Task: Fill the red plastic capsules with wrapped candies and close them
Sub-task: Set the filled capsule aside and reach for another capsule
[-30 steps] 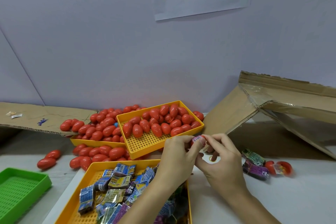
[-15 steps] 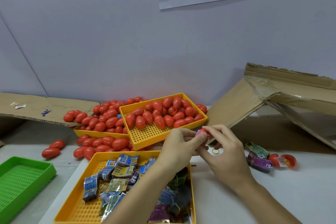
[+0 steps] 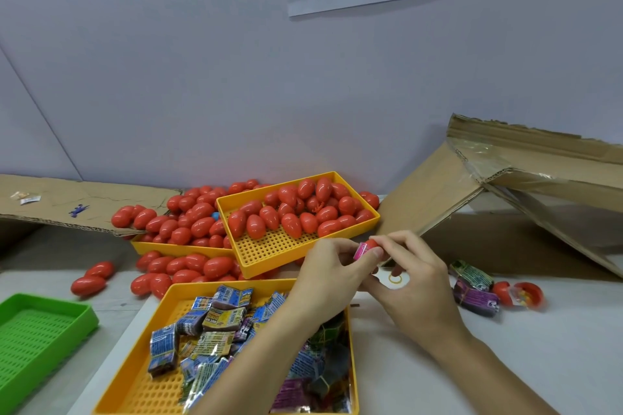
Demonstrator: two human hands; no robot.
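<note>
Head view, centre right: both hands meet above the table, left hand [image 3: 332,271] and right hand [image 3: 409,274], fingers pinched around one red capsule [image 3: 371,243] with a pink candy [image 3: 361,250] poking out; it is not yet closed. Judging by the piles, much is done. An upper yellow tray [image 3: 269,248] holds closed capsules, as does a tray [image 3: 175,248] left of it. Lower centre, a candy tray [image 3: 135,377] remains well stocked. Lower left sits a green tray [image 3: 84,317]. At right lies an open capsule [image 3: 526,293].

Two bare hands — the left hand [image 3: 328,276] and the right hand [image 3: 413,283] — with bare forearms, no sleeves.
</note>
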